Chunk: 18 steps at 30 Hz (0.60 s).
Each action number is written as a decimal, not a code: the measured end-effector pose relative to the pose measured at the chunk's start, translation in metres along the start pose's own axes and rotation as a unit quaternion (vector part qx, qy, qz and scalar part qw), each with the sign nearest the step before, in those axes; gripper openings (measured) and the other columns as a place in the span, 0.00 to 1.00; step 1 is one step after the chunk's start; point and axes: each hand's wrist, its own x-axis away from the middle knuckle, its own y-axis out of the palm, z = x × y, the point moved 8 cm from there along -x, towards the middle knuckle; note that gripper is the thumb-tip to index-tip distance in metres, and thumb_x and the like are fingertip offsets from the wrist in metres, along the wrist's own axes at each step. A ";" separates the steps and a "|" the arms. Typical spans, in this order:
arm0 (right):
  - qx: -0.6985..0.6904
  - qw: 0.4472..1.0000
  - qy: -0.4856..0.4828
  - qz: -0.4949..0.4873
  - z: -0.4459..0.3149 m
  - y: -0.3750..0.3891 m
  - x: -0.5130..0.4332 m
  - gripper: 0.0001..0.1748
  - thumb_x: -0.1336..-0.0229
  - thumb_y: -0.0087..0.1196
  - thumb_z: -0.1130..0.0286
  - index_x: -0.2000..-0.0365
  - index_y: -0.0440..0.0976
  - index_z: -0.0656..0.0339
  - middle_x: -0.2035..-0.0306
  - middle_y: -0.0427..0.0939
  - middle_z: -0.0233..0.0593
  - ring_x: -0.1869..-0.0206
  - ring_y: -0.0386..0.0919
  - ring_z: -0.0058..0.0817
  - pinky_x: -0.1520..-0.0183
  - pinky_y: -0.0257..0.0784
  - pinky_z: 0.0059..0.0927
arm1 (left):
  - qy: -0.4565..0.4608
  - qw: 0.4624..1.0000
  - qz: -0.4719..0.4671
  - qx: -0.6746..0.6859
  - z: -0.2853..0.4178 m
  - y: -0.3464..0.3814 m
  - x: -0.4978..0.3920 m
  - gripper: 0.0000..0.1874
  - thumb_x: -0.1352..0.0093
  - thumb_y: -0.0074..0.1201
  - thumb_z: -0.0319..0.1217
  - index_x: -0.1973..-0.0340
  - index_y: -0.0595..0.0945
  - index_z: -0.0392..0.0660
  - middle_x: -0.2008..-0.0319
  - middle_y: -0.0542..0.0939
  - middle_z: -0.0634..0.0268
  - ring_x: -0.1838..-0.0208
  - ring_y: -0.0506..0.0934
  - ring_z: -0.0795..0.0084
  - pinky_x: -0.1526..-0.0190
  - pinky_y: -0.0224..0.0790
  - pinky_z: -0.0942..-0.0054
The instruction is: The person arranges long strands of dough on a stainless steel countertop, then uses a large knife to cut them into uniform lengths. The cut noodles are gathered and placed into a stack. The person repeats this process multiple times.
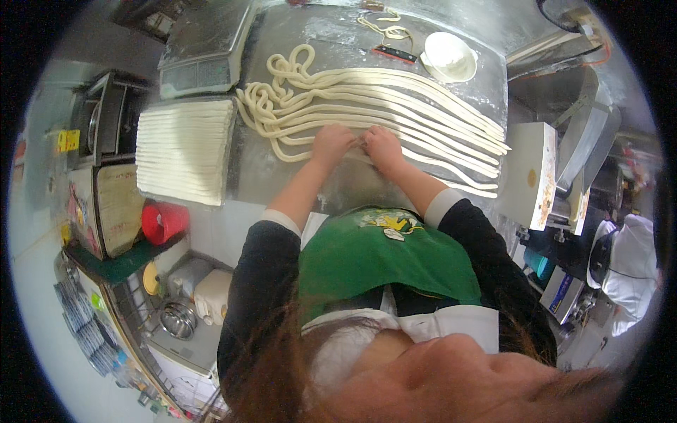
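Observation:
Long ropes of pale dough (370, 96) run side by side across the floured metal worktop (296, 182), with their left ends looped in a loose tangle (264, 103). My left hand (333, 141) and my right hand (382, 145) meet at the near side of these ropes, fingertips almost touching. Both appear to pinch the nearest dough rope (444, 166), which comes out on either side of them; my fingers hide the part between. To the left, a tray (228, 153) carries straight dough strips (182, 150) laid in close rows.
A white bowl (449, 57) stands at the far right of the worktop, beside a dark-handled cutter (395, 54) and thin dough scraps (396, 33). A lidded clear container (203, 47) sits at the far left. A white-sided machine (529, 174) adjoins the right edge. Below left is a red bucket (165, 222).

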 end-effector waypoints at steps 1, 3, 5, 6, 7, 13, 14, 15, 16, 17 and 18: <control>0.000 1.000 0.009 0.002 0.001 0.001 0.003 0.08 0.43 0.63 0.68 0.62 0.82 0.56 0.59 0.80 0.43 0.49 0.79 0.46 0.46 0.76 0.47 | 0.000 0.999 0.032 -0.009 0.002 -0.004 0.005 0.09 0.34 0.66 0.39 0.62 0.89 0.52 0.61 0.86 0.67 0.51 0.81 0.58 0.49 0.75 0.56; 0.011 1.000 -0.013 -0.010 -0.003 0.004 0.006 0.08 0.42 0.63 0.67 0.62 0.82 0.56 0.59 0.80 0.42 0.50 0.79 0.46 0.46 0.76 0.47 | -0.047 0.999 0.004 -0.009 -0.006 0.001 0.014 0.10 0.34 0.66 0.38 0.59 0.89 0.52 0.60 0.85 0.67 0.50 0.81 0.58 0.49 0.75 0.56; 0.005 1.000 -0.009 -0.016 -0.001 0.004 0.007 0.08 0.42 0.63 0.66 0.62 0.82 0.56 0.59 0.80 0.42 0.50 0.79 0.46 0.47 0.76 0.47 | -0.058 0.998 0.005 0.012 -0.011 -0.001 0.019 0.11 0.34 0.65 0.38 0.57 0.88 0.52 0.60 0.85 0.66 0.50 0.81 0.57 0.49 0.74 0.55; -0.002 1.000 0.002 -0.008 0.002 0.001 0.004 0.09 0.41 0.63 0.65 0.62 0.82 0.55 0.59 0.80 0.42 0.50 0.79 0.46 0.48 0.76 0.47 | -0.040 0.999 0.016 0.030 -0.012 -0.006 0.018 0.12 0.33 0.65 0.38 0.56 0.87 0.51 0.60 0.85 0.65 0.50 0.81 0.56 0.49 0.74 0.54; -0.012 1.000 0.007 -0.003 0.004 -0.001 0.000 0.09 0.41 0.63 0.65 0.62 0.81 0.55 0.59 0.80 0.42 0.51 0.79 0.46 0.49 0.76 0.48 | -0.044 0.998 -0.010 0.044 -0.019 -0.006 0.014 0.12 0.33 0.65 0.38 0.56 0.87 0.51 0.60 0.85 0.64 0.51 0.80 0.55 0.50 0.74 0.54; 0.069 0.997 -0.006 0.047 0.014 -0.010 -0.026 0.11 0.44 0.66 0.63 0.61 0.79 0.54 0.61 0.78 0.39 0.54 0.79 0.44 0.51 0.75 0.48 | -0.040 0.998 0.053 -0.011 -0.044 -0.036 -0.014 0.09 0.34 0.65 0.38 0.63 0.85 0.49 0.65 0.82 0.60 0.53 0.80 0.53 0.51 0.74 0.52; 0.071 0.997 -0.002 0.031 0.014 -0.006 -0.023 0.13 0.45 0.67 0.64 0.61 0.79 0.54 0.62 0.77 0.38 0.54 0.78 0.43 0.51 0.75 0.47 | -0.037 0.999 0.018 -0.015 -0.043 -0.032 -0.013 0.10 0.35 0.67 0.37 0.64 0.85 0.48 0.65 0.82 0.60 0.53 0.80 0.53 0.51 0.74 0.52; 0.060 0.997 0.002 0.041 0.015 -0.006 -0.024 0.13 0.46 0.67 0.64 0.61 0.79 0.53 0.62 0.77 0.38 0.54 0.78 0.43 0.51 0.75 0.47 | -0.047 0.998 -0.030 -0.019 -0.045 -0.024 -0.015 0.09 0.35 0.67 0.37 0.64 0.85 0.47 0.64 0.83 0.61 0.53 0.80 0.53 0.51 0.74 0.52; 0.051 0.998 0.006 0.049 0.014 -0.005 -0.019 0.13 0.46 0.68 0.65 0.60 0.79 0.53 0.62 0.77 0.38 0.53 0.78 0.43 0.50 0.75 0.46 | -0.038 0.998 -0.046 -0.016 -0.043 -0.020 -0.013 0.09 0.35 0.67 0.37 0.64 0.85 0.47 0.64 0.83 0.61 0.53 0.80 0.54 0.51 0.74 0.52; 0.048 0.998 0.027 0.032 0.015 0.000 -0.017 0.14 0.47 0.68 0.65 0.60 0.79 0.53 0.61 0.77 0.38 0.53 0.78 0.43 0.50 0.75 0.46 | -0.037 0.998 -0.051 -0.016 -0.042 -0.017 -0.012 0.09 0.35 0.67 0.37 0.64 0.86 0.47 0.64 0.83 0.61 0.53 0.80 0.54 0.50 0.74 0.52; 0.030 0.997 0.018 0.066 0.011 -0.003 -0.014 0.15 0.47 0.67 0.67 0.58 0.80 0.53 0.60 0.78 0.38 0.52 0.78 0.43 0.49 0.75 0.46 | -0.011 1.000 -0.021 0.016 -0.037 -0.018 -0.013 0.09 0.35 0.67 0.36 0.64 0.86 0.47 0.64 0.83 0.62 0.53 0.81 0.54 0.51 0.74 0.52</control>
